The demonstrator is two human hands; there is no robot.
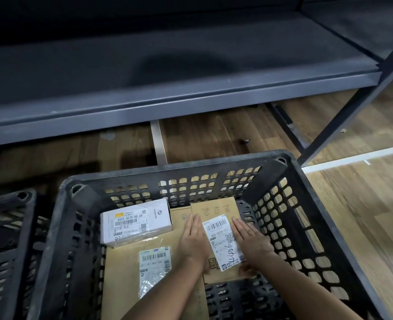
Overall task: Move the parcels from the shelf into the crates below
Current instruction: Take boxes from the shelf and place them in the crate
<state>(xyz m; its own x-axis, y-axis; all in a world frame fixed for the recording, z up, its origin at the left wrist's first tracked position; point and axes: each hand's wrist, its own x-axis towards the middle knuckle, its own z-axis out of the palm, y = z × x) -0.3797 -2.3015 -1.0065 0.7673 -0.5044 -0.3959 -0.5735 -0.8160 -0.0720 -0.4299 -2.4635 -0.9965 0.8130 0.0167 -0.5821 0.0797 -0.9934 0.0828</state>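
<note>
Three parcels lie in the black slotted crate (181, 166). The small brown box (214, 210), bearing a white label (223, 242), sits right of centre, its far edge close to the crate's far wall and a strip of bare crate bottom along its right and near sides. It overlaps the right part of a large flat brown parcel (121, 270); a white box (135, 224) rests on that parcel's far left corner, with a gap between it and the small brown box. The left hand (193, 239) lies flat with straight fingers along the small box's left edge; the right hand (248, 240) lies flat on its right side, thumb at the near right corner. The hands are apart, the label between them. A second crate (8, 204) stands just left. The grey shelf (167, 105) runs above the wooden floor (214, 135).
</note>
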